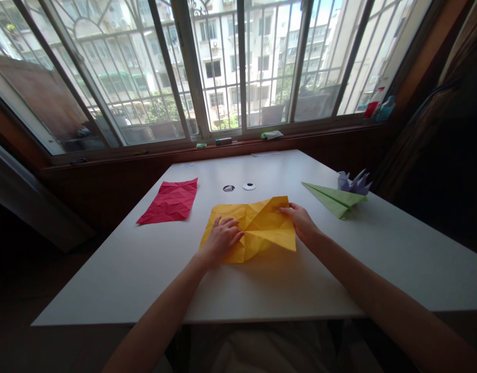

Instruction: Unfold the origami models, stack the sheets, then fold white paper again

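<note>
A creased sheet of yellow paper [261,223] lies on the white table in front of me, its right side lifted off the surface. My left hand [222,238] rests flat on the paper's left part, fingers spread. At the upper right edge, my right hand [302,223] pinches the sheet between thumb and fingers. Fold lines cross the yellow paper, and a long crease runs toward its raised right corner. Part of its left side is hidden under my left hand.
Left on the white table [117,280] lies a creased red paper sheet [172,201]. To the right are a green paper plane [333,198] and a purple folded paper piece [355,182]. Two small round discs [249,186] sit beyond the yellow paper. A barred window stands behind.
</note>
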{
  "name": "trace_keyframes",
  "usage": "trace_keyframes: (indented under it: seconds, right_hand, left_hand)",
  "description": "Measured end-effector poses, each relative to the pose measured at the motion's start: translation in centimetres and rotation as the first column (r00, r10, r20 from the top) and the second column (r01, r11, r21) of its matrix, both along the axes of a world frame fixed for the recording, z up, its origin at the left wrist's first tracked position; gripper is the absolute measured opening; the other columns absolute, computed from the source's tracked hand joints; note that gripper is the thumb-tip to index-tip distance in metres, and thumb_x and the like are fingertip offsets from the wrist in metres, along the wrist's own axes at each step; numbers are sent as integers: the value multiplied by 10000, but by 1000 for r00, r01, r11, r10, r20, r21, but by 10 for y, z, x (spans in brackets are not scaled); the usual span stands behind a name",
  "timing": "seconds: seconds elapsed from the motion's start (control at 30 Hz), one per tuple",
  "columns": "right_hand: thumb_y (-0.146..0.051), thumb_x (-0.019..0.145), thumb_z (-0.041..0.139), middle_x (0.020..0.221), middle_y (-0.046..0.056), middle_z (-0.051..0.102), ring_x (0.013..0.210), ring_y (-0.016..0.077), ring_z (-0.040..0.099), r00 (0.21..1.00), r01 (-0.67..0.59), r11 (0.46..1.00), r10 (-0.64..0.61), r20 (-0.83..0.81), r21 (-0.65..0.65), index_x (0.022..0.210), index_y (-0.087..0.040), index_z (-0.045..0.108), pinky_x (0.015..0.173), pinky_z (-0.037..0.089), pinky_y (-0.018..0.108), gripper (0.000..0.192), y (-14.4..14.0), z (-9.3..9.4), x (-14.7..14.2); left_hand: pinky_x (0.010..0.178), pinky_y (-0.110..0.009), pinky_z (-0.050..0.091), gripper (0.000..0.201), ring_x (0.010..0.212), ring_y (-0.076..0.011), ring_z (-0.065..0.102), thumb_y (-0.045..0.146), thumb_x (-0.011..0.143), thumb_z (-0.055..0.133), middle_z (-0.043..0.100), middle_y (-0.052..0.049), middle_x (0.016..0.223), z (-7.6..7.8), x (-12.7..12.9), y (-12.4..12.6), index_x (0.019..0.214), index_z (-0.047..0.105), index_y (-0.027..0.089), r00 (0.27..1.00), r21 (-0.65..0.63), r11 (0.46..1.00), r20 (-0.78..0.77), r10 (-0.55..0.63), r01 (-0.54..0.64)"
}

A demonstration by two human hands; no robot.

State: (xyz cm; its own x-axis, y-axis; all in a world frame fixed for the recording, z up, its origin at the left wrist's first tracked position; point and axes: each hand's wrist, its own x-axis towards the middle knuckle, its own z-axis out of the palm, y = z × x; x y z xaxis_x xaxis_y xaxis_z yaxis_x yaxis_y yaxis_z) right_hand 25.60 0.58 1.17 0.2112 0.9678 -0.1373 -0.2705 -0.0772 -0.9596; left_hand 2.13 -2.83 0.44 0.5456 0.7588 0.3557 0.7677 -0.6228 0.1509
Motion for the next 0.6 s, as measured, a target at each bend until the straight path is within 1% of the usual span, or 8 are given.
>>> trace_keyframes:
  seconds: [0.1, 0.2, 0.3, 0.37, 0.43, 0.5, 0.53, 0.6]
  right_hand:
    - [-111, 612, 573, 668, 2, 636, 592, 133, 608, 1000, 22, 1000, -21, 10, -21, 781, -176, 545, 587, 508, 255, 183, 0, 0, -1]
    - [-150, 604, 587, 724, 16, 632, 662, 157, 614, 991, 94, 995, -95, 91, 20, 808, -184, 528, 631, 514, 289, 215, 2, -1, -1]
    - [-217, 607, 597, 946, 62, 614, 891, 201, 597, 948, 194, 968, -227, 225, 161, 884, -196, 499, 788, 492, 358, 295, 6, -4, 0]
    - [-263, 623, 592, 1098, 88, 562, 1025, 221, 544, 890, 228, 932, -317, 327, 283, 957, -198, 482, 894, 432, 407, 358, 7, -6, 1]
    - [-296, 647, 581, 1168, 105, 527, 1087, 239, 504, 818, 215, 894, -385, 428, 393, 1029, -190, 468, 952, 370, 447, 412, 5, -5, 0]
    - [-310, 669, 571, 1179, 114, 523, 1103, 246, 491, 755, 166, 866, -419, 504, 471, 1069, -181, 463, 970, 343, 460, 434, 1, -3, -2]
    - [-311, 682, 565, 1177, 114, 527, 1104, 245, 491, 740, 133, 858, -419, 526, 496, 1080, -180, 462, 971, 342, 458, 432, -2, -2, -3]
    - [-304, 711, 546, 1175, 109, 533, 1091, 232, 506, 741, 46, 858, -373, 559, 512, 1095, -185, 459, 964, 354, 446, 412, -7, -1, -8]
  left_hand:
    - [1034, -439, 250, 287, 1078, -188, 511, 353, 882, 397, 621, -40, 1085, -2, 2, -1, 807, 620, 188, 999, -15, 999, -10, 44, -44]
    - [1000, -404, 325, 204, 1069, -200, 516, 325, 845, 471, 590, -66, 1133, -6, 4, -2, 892, 602, 175, 998, -9, 998, 4, 62, -62]
    - [985, -359, 370, 239, 1139, -207, 474, 243, 826, 491, 523, -87, 1235, -12, 6, -2, 1038, 564, 163, 999, -3, 1000, 26, 28, -28]
    - [996, -340, 371, 263, 1175, -199, 451, 190, 841, 444, 502, -92, 1266, -15, 9, -1, 1079, 551, 155, 999, -10, 1000, 35, -9, 9]
    - [1001, -336, 371, 278, 1177, -192, 456, 182, 866, 385, 513, -92, 1258, -18, 11, -1, 1085, 556, 154, 998, -19, 999, 41, -43, 43]
    - [1000, -343, 375, 300, 1170, -191, 467, 213, 885, 353, 529, -88, 1244, -20, 13, -1, 1102, 554, 160, 996, -23, 997, 45, -75, 76]
    - [1001, -348, 375, 311, 1170, -193, 467, 232, 889, 350, 530, -87, 1244, -21, 14, -2, 1118, 548, 162, 995, -26, 996, 43, -89, 90]
    - [1011, -355, 365, 332, 1190, -199, 449, 262, 888, 358, 515, -88, 1263, -22, 15, -3, 1154, 528, 161, 994, -39, 993, 31, -106, 107]
